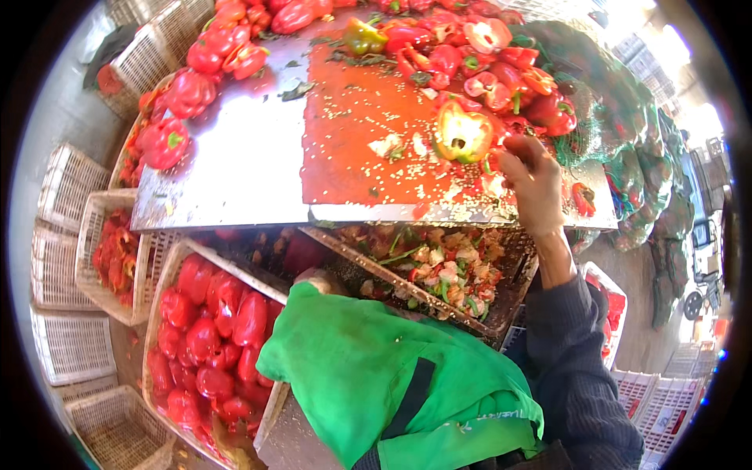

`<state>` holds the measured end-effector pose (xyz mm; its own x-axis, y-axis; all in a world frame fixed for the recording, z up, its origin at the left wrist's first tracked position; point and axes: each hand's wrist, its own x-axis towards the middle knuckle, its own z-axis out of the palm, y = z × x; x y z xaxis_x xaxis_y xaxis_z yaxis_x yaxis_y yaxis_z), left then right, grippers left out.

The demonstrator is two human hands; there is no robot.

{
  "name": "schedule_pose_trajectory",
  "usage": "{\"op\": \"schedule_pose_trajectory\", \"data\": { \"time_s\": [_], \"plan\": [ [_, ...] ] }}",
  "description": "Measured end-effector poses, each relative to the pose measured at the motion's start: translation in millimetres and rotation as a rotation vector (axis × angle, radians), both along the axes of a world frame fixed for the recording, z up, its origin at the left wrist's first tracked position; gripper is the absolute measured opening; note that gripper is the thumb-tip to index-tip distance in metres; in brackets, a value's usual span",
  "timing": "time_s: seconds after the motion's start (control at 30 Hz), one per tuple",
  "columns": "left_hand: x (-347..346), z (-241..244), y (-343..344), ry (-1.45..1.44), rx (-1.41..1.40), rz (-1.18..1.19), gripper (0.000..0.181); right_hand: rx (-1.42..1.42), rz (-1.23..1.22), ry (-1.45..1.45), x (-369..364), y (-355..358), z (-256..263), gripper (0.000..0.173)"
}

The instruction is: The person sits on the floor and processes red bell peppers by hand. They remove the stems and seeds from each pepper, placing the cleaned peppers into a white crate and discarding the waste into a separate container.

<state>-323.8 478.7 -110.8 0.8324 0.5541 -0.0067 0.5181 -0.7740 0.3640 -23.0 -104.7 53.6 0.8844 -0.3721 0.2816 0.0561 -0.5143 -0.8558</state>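
Note:
My right hand [531,176] is over the right part of an orange cutting board [358,135], thumb and curled fingers beside a halved red-yellow bell pepper [464,132]. Its cut face is turned up towards me. Whether the fingers pinch a small piece cannot be made out. Pale seeds and bits of core [388,147] are strewn over the board. At the lower left, a blurred brown shape that may be my gloved left hand [232,440] is over a crate of whole red bell peppers [202,341]. What it holds is unclear.
More red peppers [446,59] are heaped at the board's back right, others [191,94] along the metal table's [235,158] left edge. Green mesh sacks [623,117] stand on the right. Below the front edge sits a crate of trimmings [446,264]. Plastic crates [73,346] line the left.

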Motion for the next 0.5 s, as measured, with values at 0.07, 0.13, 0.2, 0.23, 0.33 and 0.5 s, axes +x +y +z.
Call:
{"op": "schedule_pose_trajectory", "data": {
  "time_s": [0.07, 0.13, 0.2, 0.23, 0.33, 0.5],
  "plan": [
    [-11.2, 2.8, 11.1, 0.074, 0.005, 0.084, 0.063, -0.107, 0.080, -0.095, 37.1, -12.9, -22.8, 0.034],
    [-11.8, 0.6, 18.4, 0.073, 0.059, -0.013, 0.059, -0.395, 0.014, -0.071, 62.0, -24.0, -31.0, 0.040],
    [11.7, 17.2, 7.2, 0.108, -0.003, -0.056, 0.053, -0.590, 0.003, 0.040, 78.1, -37.4, -29.1, 0.042],
    [23.2, 34.5, -4.8, 0.173, 0.005, -0.036, 0.053, -0.626, 0.065, 0.129, 85.8, -38.4, -21.9, 0.043],
    [30.9, 53.3, -14.3, 0.248, 0.144, -0.039, 0.054, -0.603, 0.254, 0.341, 92.7, -24.4, 2.4, 0.046],
    [75.4, 69.0, -44.4, 0.083, 0.299, -0.135, 0.049, -0.772, 0.368, 0.042, 88.3, -40.0, -11.0, 0.057]
  ]
}}
